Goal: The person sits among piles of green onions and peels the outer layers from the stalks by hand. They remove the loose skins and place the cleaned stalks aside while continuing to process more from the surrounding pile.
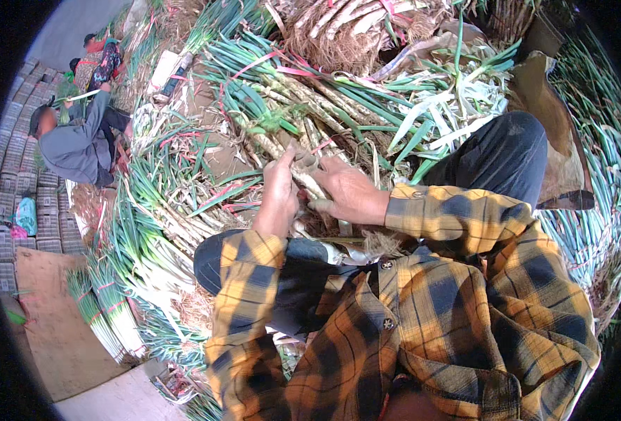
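Note:
My left hand (280, 193) and my right hand (350, 190) meet over my lap, both gripping the pale lower part of a green onion stalk (308, 180). My thumbs and fingers lie close together near it, and the palms hide part of the stalk. Just beyond my hands lies a loose pile of unpeeled green onions (310, 100), their stems brown and soil-stained and their leaves green. Pink plastic ties (294, 71) run across that pile. A small feathery green sprig (278, 121) rests on top of it.
Peeled onions with white stems (157, 263) lie left of my knee. Tied bundles (113, 305) rest by a brown board (60, 326). A rooty bundle (342, 37) stands ahead; stripped leaves (436, 116) lie right. A person in grey (76, 150) sits at left, others beyond.

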